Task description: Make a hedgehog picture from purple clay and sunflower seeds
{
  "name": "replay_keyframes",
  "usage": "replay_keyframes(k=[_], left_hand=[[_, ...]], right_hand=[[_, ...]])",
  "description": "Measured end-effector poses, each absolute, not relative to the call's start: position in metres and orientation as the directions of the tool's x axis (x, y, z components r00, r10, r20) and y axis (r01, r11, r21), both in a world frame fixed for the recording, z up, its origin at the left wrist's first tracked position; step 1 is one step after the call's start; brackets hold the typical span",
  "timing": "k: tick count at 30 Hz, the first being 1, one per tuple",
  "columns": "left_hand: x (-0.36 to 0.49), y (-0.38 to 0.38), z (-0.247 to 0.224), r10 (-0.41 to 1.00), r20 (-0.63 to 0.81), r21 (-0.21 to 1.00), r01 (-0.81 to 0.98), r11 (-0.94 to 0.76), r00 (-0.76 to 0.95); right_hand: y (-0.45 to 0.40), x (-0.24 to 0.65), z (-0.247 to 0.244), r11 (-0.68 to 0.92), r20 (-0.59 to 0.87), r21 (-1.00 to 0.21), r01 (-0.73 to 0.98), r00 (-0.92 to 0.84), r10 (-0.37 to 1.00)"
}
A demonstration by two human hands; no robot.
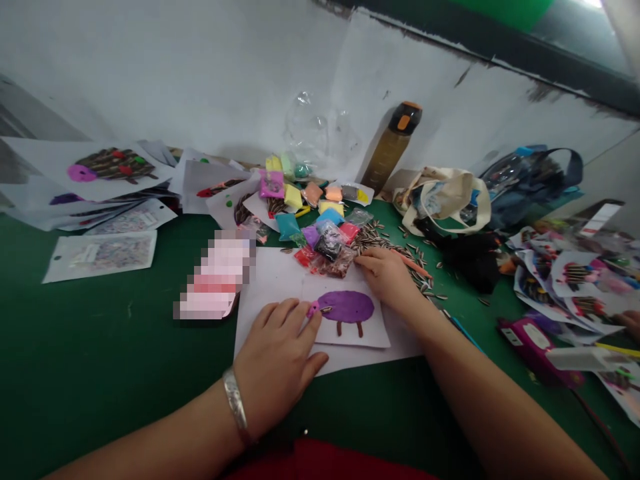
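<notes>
1. We have the purple clay shape (350, 305) on a small white card (375, 338), lying on a larger white sheet (263, 280); a striped seed (326, 309) sits near its pink head.
2. Our left hand (280, 357) rests over the card's left edge, fingers loosely spread, the index beside the seed; we see nothing gripped.
3. Our right hand (387, 277) reaches past the card to the clay packets (330, 241) and loose seeds (370, 235), fingers nearly together; we cannot tell if they pinch anything.
4. We judge the step in hand to be setting seeds onto clay; another placement would call for a light pinch and gentle press, card steadied.
5. Farther out on our green worktop (125, 360) stand a bottle (387, 153) and decorated pictures (117, 165).
</notes>
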State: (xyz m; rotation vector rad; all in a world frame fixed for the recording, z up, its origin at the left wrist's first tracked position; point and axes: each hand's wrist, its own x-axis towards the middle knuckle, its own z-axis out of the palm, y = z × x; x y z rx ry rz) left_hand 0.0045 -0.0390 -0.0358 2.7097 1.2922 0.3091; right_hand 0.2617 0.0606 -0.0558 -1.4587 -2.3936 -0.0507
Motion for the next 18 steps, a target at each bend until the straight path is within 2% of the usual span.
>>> replay_keyframes(k=[6,11,15,18], left_hand=[[0.004,-0.039,-0.036,0.781,0.118,0.195,0.756,-0.624,0.614],[0.003,-0.04,-0.034,0.777,0.094,0.202,0.752,-0.627,0.622],[0.002,-0.04,-0.034,0.776,0.092,0.198,0.752,-0.629,0.624],[0.001,-0.04,-0.034,0.772,0.093,0.198,0.749,-0.633,0.628]], right_hand=[[0.056,0.262,-0.061,0.42,0.279,-0.046,0.906,-0.392,0.877],[0.047,0.258,-0.053,0.36,0.364,0.036,0.932,-0.348,0.864],[0.043,0.257,-0.047,0.358,0.42,-0.059,0.932,-0.302,0.856],[0.044,0.262,-0.046,0.383,0.406,-0.12,0.916,-0.307,0.861]])
